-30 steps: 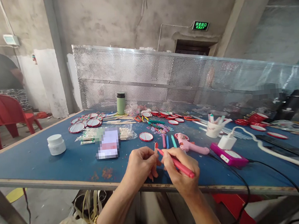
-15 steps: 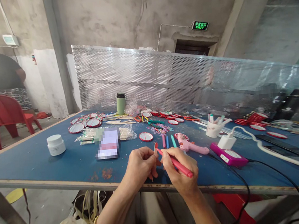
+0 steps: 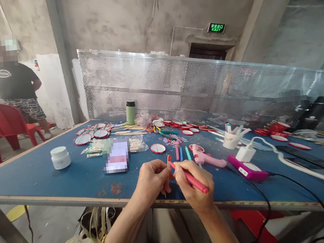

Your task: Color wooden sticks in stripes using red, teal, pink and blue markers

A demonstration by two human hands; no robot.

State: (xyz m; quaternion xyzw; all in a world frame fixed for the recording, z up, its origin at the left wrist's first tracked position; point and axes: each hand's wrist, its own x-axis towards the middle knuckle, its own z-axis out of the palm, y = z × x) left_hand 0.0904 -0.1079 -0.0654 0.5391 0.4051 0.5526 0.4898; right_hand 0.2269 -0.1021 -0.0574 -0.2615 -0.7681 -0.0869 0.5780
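Note:
Pinched in my left hand (image 3: 153,177) is a small wooden stick (image 3: 168,162), upright, its top end coloured red. My right hand (image 3: 198,183) grips a red marker (image 3: 195,181) like a pen, with the tip against or very close to the stick near its red end. Just beyond my hands lie a blue marker (image 3: 181,154), a teal marker (image 3: 188,153) and a purple one (image 3: 177,153). A pink glue gun (image 3: 208,159) rests to the right of them. Behind my left hand lies a round red-rimmed disc (image 3: 158,148).
A phone (image 3: 116,156), a white jar (image 3: 60,158) and bagged sticks (image 3: 138,143) are on the left. A purple power strip (image 3: 248,168) with cables and a pen cup (image 3: 232,139) stand right. Behind are a green bottle (image 3: 131,113) and a perforated metal panel (image 3: 146,81). A person (image 3: 17,82) stands far left.
The person in the background has moved right and turned. My hands stay almost in place, the marker shifting only slightly against the stick.

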